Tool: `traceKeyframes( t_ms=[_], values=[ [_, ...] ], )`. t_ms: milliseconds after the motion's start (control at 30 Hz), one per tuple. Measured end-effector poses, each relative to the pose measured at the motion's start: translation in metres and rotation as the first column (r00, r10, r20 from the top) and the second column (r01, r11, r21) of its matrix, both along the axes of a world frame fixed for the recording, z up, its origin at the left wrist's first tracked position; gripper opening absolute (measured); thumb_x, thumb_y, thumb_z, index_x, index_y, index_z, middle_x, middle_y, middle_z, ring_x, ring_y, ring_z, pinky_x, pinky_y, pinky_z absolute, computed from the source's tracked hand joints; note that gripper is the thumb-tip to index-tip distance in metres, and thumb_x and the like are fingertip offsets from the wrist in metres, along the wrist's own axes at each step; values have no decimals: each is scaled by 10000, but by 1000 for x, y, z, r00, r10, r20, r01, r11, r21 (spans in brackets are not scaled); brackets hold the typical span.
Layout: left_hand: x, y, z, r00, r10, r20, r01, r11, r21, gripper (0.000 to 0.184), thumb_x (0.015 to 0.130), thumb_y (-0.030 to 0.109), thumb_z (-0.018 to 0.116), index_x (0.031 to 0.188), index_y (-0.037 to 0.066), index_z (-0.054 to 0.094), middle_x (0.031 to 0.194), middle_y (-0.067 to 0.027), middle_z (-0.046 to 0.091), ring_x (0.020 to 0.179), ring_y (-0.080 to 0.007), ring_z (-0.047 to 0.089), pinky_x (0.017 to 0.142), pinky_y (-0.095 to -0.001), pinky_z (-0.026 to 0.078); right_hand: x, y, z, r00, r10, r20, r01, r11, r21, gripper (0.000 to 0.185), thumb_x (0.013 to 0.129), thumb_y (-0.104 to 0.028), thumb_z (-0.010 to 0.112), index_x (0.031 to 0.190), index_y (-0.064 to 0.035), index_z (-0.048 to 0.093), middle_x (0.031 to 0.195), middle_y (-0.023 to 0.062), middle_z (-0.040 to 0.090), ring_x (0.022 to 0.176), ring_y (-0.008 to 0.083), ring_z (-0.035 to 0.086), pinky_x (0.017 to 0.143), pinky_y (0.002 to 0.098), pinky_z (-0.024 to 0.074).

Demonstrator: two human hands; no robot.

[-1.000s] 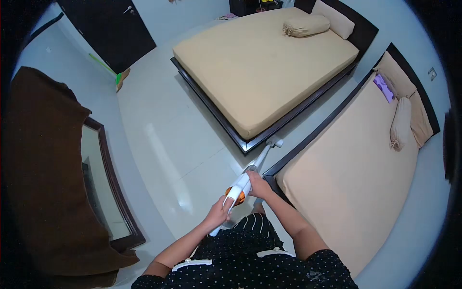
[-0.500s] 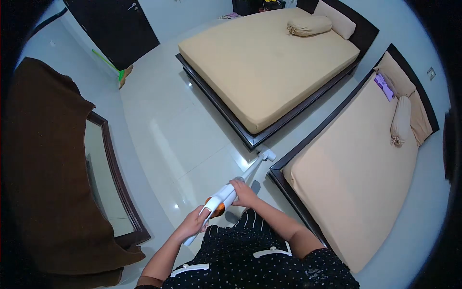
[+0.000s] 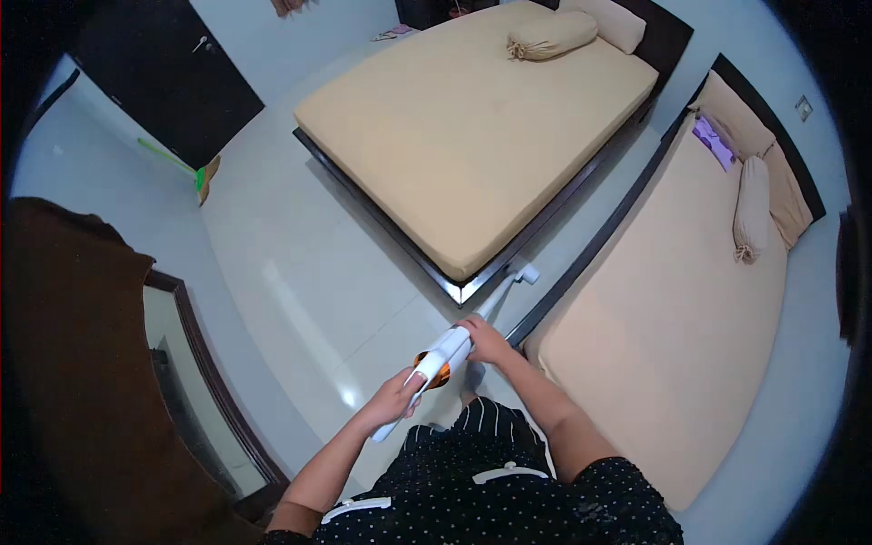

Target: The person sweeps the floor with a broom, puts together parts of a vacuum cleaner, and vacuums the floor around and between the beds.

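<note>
A white stick vacuum cleaner [image 3: 447,345] with an orange dust cup slants across the floor in front of me. My left hand [image 3: 394,397] is wrapped around its rear handle. Further forward, my right hand [image 3: 486,340] grips the body near where the tube starts. The vacuum's floor head [image 3: 525,274] lies in the narrow gap between the two beds, close to the corner of the larger bed's dark frame. Part of the tube is hidden behind my right hand.
The larger bed [image 3: 472,127] carries a bolster [image 3: 554,38]. To the right stands a second bed [image 3: 654,300] with a bolster [image 3: 752,204] and a purple item [image 3: 713,143]. A framed mirror [image 3: 204,381] under brown cloth [image 3: 73,363] is at left; a green-handled broom [image 3: 205,179] leans near the door [image 3: 173,73].
The vacuum has moved forward and right, its head going deeper into the gap between the beds. Both hands moved with it, still gripping, and my view has shifted.
</note>
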State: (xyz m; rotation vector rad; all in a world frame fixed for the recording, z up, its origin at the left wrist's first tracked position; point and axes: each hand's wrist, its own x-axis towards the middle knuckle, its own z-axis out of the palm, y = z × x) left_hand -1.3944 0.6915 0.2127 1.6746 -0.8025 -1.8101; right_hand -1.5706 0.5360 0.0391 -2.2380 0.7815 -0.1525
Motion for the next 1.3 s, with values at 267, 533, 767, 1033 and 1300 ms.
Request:
traceKeyframes(
  t_ms=[267, 533, 767, 1033, 1300],
  values=[
    [-16, -107, -16, 989, -150, 21, 151, 982, -114, 338, 870, 375, 352, 880, 47, 433, 611, -12, 440, 476, -80, 422, 449, -218, 370, -27, -89, -2, 980, -198, -24, 198, 980, -9, 632, 474, -153, 727, 1040, -142, 447, 1098, 118, 433, 1049, 299, 415, 865, 361, 385],
    [19, -92, -21, 970, -239, 49, 242, 968, -69, 422, 862, 397, 369, 1090, 47, 431, 635, -23, 460, 492, -95, 437, 449, -222, 378, -4, -57, 0, 966, -256, -29, 251, 962, -106, 685, 463, -145, 731, 1077, -116, 429, 1098, 126, 429, 1037, 305, 422, 864, 357, 389],
    [105, -31, -7, 941, -326, 90, 326, 945, 5, 355, 872, 365, 353, 974, 39, 450, 609, -18, 459, 475, -88, 436, 458, -221, 380, 70, 33, -12, 950, -303, -74, 303, 953, -13, 729, 473, -159, 730, 1121, -95, 401, 1091, 145, 431, 1050, 323, 402, 888, 378, 360],
    [180, 17, 24, 895, -400, 199, 403, 915, 26, 375, 873, 372, 350, 928, 14, 449, 605, -36, 481, 467, -101, 469, 448, -237, 391, 150, 104, 1, 914, -404, 40, 403, 915, 30, 656, 512, -151, 702, 1098, -73, 419, 1116, 148, 409, 1077, 320, 374, 907, 374, 343],
    [188, 10, 21, 870, -437, 230, 447, 895, 12, 372, 870, 371, 354, 932, 15, 446, 599, -41, 481, 459, -99, 462, 446, -241, 387, 158, 104, -3, 890, -454, 47, 455, 891, 4, 644, 528, -97, 685, 1108, -101, 406, 1149, 152, 401, 1086, 331, 378, 883, 386, 373]
  ],
)
